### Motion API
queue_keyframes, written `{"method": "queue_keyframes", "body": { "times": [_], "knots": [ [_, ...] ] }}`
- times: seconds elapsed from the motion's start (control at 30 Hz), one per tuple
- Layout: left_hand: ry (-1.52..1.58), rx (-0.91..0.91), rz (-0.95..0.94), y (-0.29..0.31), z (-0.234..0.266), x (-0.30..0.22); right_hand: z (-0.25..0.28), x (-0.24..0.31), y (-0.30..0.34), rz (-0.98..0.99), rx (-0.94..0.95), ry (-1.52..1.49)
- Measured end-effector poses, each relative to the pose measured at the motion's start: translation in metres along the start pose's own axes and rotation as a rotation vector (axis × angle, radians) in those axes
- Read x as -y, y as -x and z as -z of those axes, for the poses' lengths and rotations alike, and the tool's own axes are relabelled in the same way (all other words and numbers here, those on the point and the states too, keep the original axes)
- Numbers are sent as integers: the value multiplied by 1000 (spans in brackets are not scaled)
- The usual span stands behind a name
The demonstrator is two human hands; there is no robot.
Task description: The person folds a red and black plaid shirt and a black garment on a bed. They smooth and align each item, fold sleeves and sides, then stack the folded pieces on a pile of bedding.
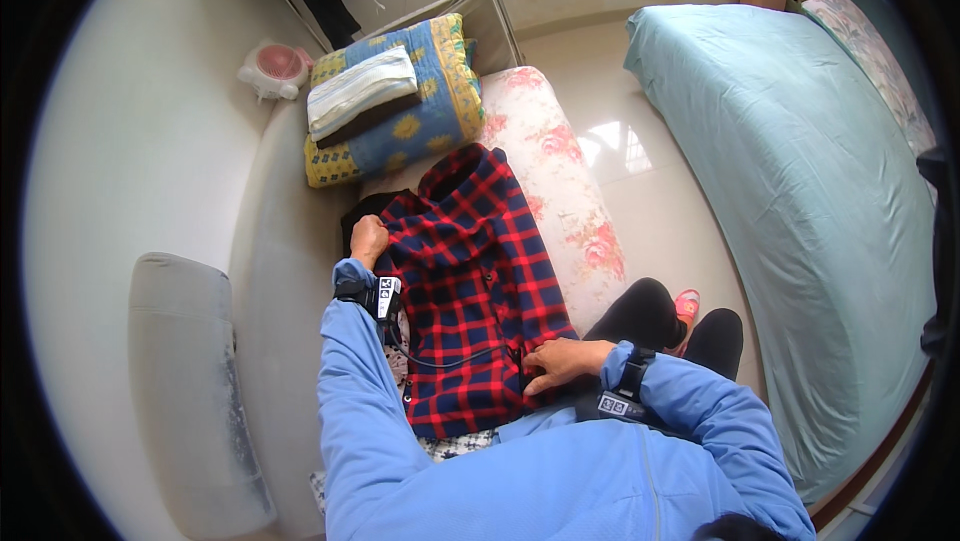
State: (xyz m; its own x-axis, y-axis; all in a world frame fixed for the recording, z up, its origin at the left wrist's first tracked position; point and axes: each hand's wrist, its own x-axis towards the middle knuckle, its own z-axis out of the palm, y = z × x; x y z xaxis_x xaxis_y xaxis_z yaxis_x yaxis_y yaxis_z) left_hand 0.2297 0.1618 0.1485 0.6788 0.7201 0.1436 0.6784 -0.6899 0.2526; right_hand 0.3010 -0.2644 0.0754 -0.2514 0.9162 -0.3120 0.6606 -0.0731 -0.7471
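A red and navy plaid shirt (470, 271) with buttons down its front lies spread on the mattress before me. My left hand (369, 240) is closed at the shirt's left side, its fingers curled on the cloth beside a black fabric piece (362, 207). At the shirt's lower right edge rests my right hand (567, 362), palm down, with thumb and fingers apart on the fabric. Each wrist wears a black strapped device, and a thin cable crosses the shirt.
A folded blue and yellow quilt (440, 81) bears a folded white cloth (362, 91) at the floral mattress's (590, 231) far end. Beyond it, a pink and white fan (277, 66) stands by the wall. On the right is a bed with a teal sheet (770, 191).
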Motion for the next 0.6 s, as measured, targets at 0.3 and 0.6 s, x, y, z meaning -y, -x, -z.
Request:
{"method": "queue_keyframes", "body": {
  "times": [0.3,0.6],
  "knots": [
    [92,198,-172,11,23,-98,35,-25,-9,1,-339,-292],
    [288,501,-180,37,23,-175,83,37,-52,0,-747,-581]
  ]
}}
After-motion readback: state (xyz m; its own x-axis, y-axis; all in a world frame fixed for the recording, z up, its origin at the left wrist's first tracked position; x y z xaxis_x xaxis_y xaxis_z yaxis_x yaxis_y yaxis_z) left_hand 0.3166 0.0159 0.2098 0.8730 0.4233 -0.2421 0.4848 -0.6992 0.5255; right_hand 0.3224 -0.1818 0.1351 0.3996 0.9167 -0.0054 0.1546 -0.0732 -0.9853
